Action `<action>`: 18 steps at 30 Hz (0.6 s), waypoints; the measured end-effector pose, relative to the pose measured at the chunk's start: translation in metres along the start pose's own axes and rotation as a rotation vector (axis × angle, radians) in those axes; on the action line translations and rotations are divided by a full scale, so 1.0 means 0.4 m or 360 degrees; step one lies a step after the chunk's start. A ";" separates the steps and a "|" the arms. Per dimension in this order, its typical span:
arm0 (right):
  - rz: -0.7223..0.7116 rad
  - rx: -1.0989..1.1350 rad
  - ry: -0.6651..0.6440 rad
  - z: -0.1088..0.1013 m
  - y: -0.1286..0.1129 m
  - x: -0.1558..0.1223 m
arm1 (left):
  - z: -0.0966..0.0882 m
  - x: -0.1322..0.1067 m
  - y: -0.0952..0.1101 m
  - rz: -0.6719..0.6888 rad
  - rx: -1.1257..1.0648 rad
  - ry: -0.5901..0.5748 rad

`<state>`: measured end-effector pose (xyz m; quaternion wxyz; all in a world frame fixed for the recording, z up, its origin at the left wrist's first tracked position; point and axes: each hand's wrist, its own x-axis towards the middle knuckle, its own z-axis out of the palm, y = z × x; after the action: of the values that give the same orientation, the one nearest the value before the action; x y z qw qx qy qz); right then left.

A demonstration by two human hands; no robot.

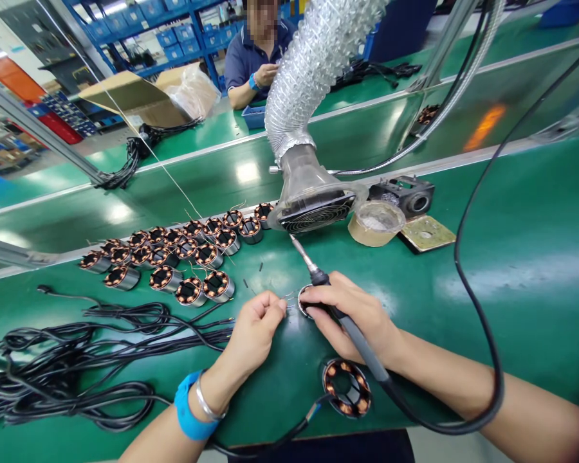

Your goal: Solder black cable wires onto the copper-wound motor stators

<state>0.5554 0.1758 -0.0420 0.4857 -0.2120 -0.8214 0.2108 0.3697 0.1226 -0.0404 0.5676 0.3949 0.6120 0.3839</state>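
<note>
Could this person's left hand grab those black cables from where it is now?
Probably yes: the black cables lie close beside the left hand, and nothing visible stands between them. It seems to pinch thin wires, though, so it would likely need to let go first.

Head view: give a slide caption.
Right hand holds a soldering iron near the left hand, among copper-wound stators and black cables on a green bench.

The right hand [367,315] hides most of the ring [302,307] from me; between the bench's [521,270] long edges, wires [291,307] by the left hand [253,331] look too fine to count.
</note>
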 end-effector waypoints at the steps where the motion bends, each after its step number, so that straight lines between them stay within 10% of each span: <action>1: 0.0008 -0.0016 0.0005 -0.001 -0.001 -0.001 | -0.001 0.001 -0.002 -0.0008 -0.0012 -0.0008; 18: 0.0179 0.0164 -0.0049 0.018 0.010 -0.003 | 0.008 -0.004 -0.003 0.0077 -0.0026 0.0045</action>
<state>0.5501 0.1775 -0.0484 0.4708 -0.2295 -0.8035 0.2830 0.3727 0.1206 -0.0412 0.5525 0.3996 0.6071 0.4080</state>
